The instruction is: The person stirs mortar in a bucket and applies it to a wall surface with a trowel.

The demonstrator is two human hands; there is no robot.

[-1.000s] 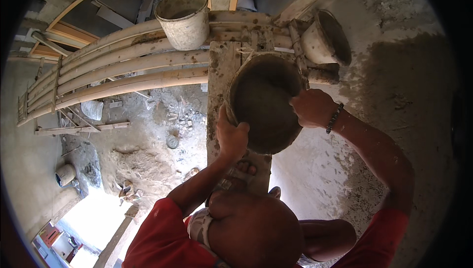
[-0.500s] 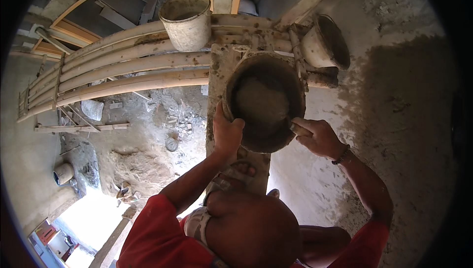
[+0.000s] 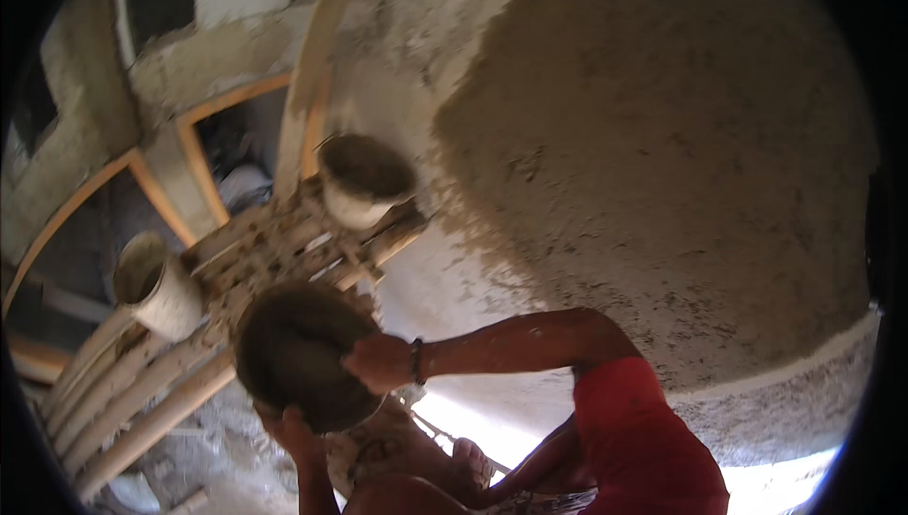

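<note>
Bucket (image 3: 253, 349) is gripped by your left hand's (image 3: 295, 432) fingers; your right hand's (image 3: 380, 364) fingers curl over it, their hold unclear.

the right hand (image 3: 381, 363) is closed, its fingers (image 3: 356, 362) curled, the right forearm (image 3: 501, 343) running leftward from a bent right elbow (image 3: 602, 326). the left hand (image 3: 293, 433) is nearer and further left, thumb apart, the left forearm (image 3: 316, 488) rising from the near side.
</note>
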